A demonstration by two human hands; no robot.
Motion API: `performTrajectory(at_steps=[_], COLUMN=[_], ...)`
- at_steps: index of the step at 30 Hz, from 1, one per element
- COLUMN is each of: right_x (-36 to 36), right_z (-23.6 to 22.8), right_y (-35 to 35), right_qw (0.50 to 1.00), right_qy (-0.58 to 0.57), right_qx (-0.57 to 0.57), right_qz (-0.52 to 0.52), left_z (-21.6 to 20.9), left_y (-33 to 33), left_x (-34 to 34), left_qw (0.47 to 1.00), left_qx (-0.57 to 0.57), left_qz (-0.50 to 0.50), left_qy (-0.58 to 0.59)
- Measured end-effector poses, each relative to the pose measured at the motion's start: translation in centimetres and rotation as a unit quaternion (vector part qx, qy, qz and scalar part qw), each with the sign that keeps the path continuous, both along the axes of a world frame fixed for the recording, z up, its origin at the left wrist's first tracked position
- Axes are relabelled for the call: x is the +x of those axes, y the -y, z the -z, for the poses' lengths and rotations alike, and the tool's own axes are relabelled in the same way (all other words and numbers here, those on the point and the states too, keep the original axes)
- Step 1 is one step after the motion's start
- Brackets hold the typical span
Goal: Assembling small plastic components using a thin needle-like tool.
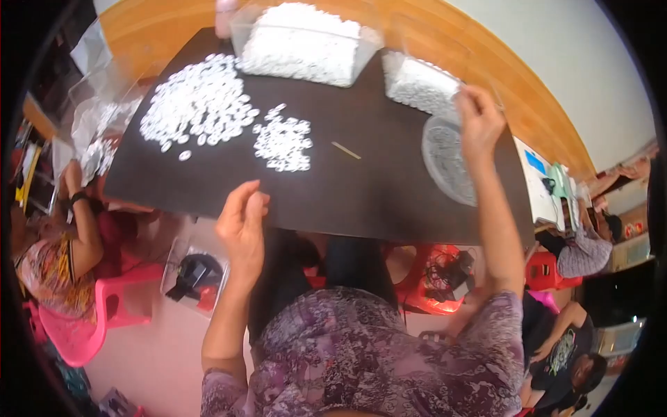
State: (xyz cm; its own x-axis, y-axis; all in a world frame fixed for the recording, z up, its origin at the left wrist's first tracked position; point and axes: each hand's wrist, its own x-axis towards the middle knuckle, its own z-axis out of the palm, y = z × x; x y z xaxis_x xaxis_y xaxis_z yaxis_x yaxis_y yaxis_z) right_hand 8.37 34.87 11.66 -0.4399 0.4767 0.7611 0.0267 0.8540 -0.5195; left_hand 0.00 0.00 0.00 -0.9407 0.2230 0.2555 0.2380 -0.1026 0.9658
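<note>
My left hand (pixel 243 224) is raised at the table's near edge with its fingers bent together. Anything in that grip is too small to make out. Farther right, my right hand (pixel 481 128) is closed in a pinch above a round clear tub (pixel 445 156), beside a clear bin of small pale parts (pixel 419 83). Whatever its fingertips hold is hidden. On the dark table lie a large heap of small white oval pieces (pixel 198 104) and a smaller, flatter cluster of white pieces (pixel 283 144). A thin yellowish stick (pixel 346 150) lies right of that cluster.
A large clear bin full of white pieces (pixel 302 45) stands at the table's far edge, near a pink bottle (pixel 224 17). Another person's arm (pixel 82 222) is at the left beside clear bags. Red stools (pixel 431 278) and a grey box (pixel 194 274) sit below the table.
</note>
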Motion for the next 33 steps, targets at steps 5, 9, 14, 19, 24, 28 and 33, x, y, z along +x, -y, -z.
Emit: performTrajectory(at_steps=[5,9,14,19,24,28,33], right_x=[-2.6,-4.9,-5.6,-3.7,-1.2,2.0,7.0], right_z=[-4.0,-2.5,-0.2,1.0,1.2,1.9,4.4], right_y=[-8.8,-10.9,-5.0,3.2,4.4,1.2,-4.3], right_qw=[0.979,0.937,0.949,0.950,0.955,0.988,0.956], right_qy=[0.108,0.212,0.119,0.087,0.088,0.132,0.260], right_qx=[0.058,0.185,0.277,0.296,0.273,0.077,-0.128], right_qz=[0.161,0.206,0.097,-0.044,-0.078,-0.012,0.037], left_z=[-0.1,0.2,0.7,0.8,0.7,1.0,0.5], left_y=[-0.7,-0.4,-2.1,-3.5,-3.8,-3.5,-3.5], left_x=[-1.5,-3.8,-5.7,-6.2,-6.8,-7.5,-7.1], left_qw=[0.999,0.967,0.890,0.860,0.843,0.797,0.784], left_qx=[-0.037,-0.167,-0.293,-0.349,-0.366,-0.395,-0.408], left_qz=[-0.034,-0.078,-0.059,-0.033,-0.021,-0.038,-0.035], left_qy=[-0.010,-0.178,-0.345,-0.371,-0.393,-0.456,-0.466])
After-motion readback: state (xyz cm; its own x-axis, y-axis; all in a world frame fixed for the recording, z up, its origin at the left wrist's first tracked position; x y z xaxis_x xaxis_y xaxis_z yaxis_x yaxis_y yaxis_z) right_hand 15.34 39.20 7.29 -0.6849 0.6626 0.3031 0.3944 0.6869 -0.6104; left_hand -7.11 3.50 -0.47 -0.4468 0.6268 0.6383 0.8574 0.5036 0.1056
